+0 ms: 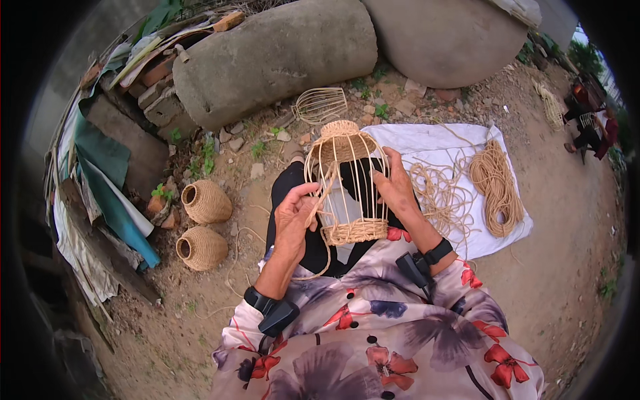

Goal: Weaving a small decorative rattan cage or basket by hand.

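Observation:
On my lap rests a partly woven basket frame, with pale bare ribs between a braided band at its near end and a woven neck at its far end. My left hand is closed on a strand of tan cord at the frame's left side. From there the cord trails down over my lap to the ground on the left. At the frame's right side, my right hand grips the ribs, its thumb toward the front and its other fingers partly hidden behind.
Two finished woven baskets lie at left. A bare rib frame sits beyond my knees. On a white sheet at right are a cord coil and loose loops. Concrete cylinders stand behind; another person is far right.

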### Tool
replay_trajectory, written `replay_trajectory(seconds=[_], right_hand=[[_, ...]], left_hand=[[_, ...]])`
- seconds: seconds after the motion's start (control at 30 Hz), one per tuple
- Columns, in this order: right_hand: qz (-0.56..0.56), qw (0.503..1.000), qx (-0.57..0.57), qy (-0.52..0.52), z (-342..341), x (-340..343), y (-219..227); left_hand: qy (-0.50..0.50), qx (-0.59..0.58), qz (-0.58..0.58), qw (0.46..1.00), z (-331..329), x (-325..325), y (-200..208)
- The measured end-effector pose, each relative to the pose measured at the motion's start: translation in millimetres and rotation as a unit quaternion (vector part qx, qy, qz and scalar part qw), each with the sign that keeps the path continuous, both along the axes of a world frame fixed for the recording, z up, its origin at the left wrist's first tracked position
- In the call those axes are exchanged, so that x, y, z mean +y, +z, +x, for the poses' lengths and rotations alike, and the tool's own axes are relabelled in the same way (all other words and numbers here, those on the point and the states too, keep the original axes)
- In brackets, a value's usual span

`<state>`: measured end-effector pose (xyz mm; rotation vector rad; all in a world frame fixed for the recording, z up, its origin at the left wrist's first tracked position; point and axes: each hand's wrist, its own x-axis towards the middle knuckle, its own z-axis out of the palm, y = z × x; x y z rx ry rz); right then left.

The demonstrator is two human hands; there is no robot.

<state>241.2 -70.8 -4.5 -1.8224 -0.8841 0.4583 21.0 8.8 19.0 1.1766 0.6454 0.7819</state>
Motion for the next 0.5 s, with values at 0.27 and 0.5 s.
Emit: replay_trajectory(seconds=[0.27, 0.5], right_hand=[[-0.016, 0.988, 0.151, -0.004, -8.0, -1.6, 21.4], [0.042, 0.999, 0.027, -0.019, -1.5, 0.4, -14.3]], left_hand=[[-0.023, -0.158, -0.227, 0.961, -87.9, 17.2, -15.9], [-0.051, 0.116, -0.126, 0.984, -103.8, 14.3, -5.6]])
